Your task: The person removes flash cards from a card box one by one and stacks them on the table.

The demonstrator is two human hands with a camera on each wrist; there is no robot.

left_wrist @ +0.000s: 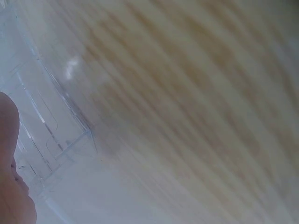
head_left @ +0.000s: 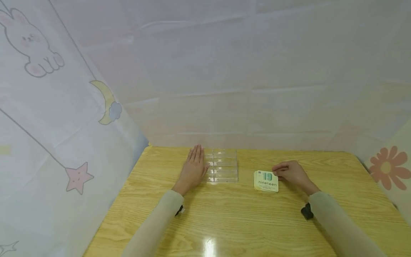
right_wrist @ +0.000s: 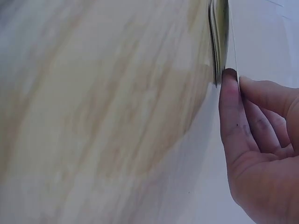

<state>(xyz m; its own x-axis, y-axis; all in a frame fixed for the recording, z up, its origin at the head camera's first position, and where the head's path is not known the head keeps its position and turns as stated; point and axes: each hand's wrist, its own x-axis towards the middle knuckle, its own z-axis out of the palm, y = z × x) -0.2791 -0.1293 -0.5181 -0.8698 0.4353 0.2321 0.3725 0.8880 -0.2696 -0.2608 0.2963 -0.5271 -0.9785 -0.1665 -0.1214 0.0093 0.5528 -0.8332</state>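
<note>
My left hand (head_left: 193,168) lies with straight fingers over the left side of a clear plastic rack (head_left: 226,168) divided into rows of slots. In the left wrist view, part of the hand (left_wrist: 14,186) shows beside the rack's corner (left_wrist: 70,126). To the right, a square card reading "19 nineteen" (head_left: 267,182) tops a small stack of cards. My right hand (head_left: 293,175) pinches this card's right edge between thumb and index finger. Seen from the right wrist, the pinched card stands slightly apart from the stack (right_wrist: 216,42) at the fingertips.
Both objects stand on a wood-grain table (head_left: 240,217), the rack close to its back edge. A pale printed cloth (head_left: 224,71) hangs behind the table and along its sides. Dark straps (head_left: 307,211) show at the wrists under the sleeves.
</note>
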